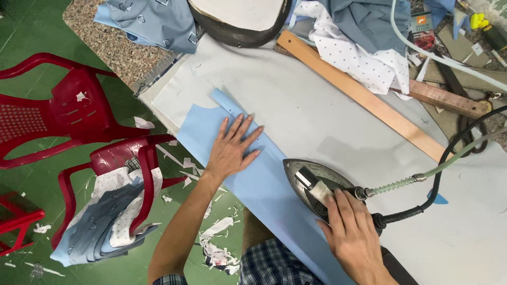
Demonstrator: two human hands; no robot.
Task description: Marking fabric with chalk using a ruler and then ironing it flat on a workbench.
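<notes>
Nearest, the right hand (351, 235) is clamped around the handle of a steam iron (317, 184), whose soleplate rests flat on a long strip of light blue fabric (264, 184). A black cord and a spring-wrapped hose (406, 183) run off to the right from the iron's back end. Just left and farther, the left hand (232, 150) lies flat, fingers spread, pressing the same fabric down, holding nothing. The strip lies diagonally on the white padded ironing table (317, 105), its far tip folded over. Far right, a long wooden ruler (364, 97) lies slantwise. Beyond it sits a heap of dotted white cloth (364, 58). Left, off the table, a red plastic chair (121, 174) carries stacked shirt pieces.
</notes>
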